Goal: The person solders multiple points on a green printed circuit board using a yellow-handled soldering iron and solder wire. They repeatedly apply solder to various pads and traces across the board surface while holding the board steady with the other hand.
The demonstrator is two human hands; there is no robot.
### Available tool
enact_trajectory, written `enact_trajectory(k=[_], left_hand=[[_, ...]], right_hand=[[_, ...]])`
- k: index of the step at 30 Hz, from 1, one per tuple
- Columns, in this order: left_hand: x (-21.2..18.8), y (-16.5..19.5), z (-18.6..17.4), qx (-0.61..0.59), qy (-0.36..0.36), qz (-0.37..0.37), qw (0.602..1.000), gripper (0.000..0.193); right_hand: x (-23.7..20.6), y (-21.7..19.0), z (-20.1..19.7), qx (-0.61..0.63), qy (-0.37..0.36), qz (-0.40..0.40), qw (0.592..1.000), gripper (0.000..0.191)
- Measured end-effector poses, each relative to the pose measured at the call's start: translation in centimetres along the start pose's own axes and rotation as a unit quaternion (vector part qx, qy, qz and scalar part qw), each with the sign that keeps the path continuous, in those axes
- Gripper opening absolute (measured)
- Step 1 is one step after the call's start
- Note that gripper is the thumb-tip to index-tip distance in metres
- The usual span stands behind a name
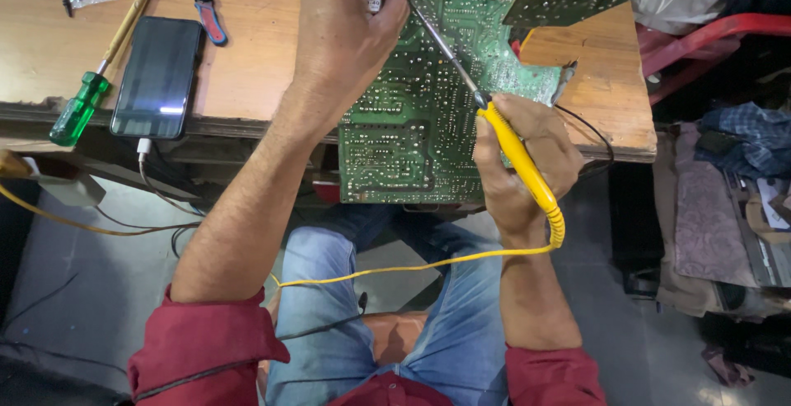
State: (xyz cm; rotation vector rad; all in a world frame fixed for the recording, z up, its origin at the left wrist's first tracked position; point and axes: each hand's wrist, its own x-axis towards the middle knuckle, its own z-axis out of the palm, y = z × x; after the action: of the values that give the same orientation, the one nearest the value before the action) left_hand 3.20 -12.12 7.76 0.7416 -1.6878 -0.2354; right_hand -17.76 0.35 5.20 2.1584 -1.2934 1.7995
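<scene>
Your right hand (521, 163) grips the yellow-handled soldering iron (517, 152), its tip on the green printed circuit board (412, 126). Your left hand (346, 31) curls closed at the board's top edge, hiding whatever it pinches.

Left hand (346, 35) fingertips behind board (412, 126)

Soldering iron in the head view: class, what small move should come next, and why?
Probably lower the tip slightly onto the joint. The right hand holds the yellow soldering iron, its tip at the top of the green circuit board, beside the left hand; contact cannot be confirmed.
</scene>
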Motion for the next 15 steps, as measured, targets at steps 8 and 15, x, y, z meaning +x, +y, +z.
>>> enact_trajectory(k=[8, 15], left_hand=[[-0.02, 0.18, 0.07, 0.027, -0.016, 0.000, 0.999, 0.010], [-0.25, 0.18, 0.26, 0.074, -0.012, 0.020, 0.997, 0.012]], right_hand=[[-0.25, 0.17, -0.48, -0.023, 0.019, 0.017, 0.999, 0.021], [-0.40, 0.53, -0.26, -0.024, 0.022, 0.019, 0.999, 0.022]])
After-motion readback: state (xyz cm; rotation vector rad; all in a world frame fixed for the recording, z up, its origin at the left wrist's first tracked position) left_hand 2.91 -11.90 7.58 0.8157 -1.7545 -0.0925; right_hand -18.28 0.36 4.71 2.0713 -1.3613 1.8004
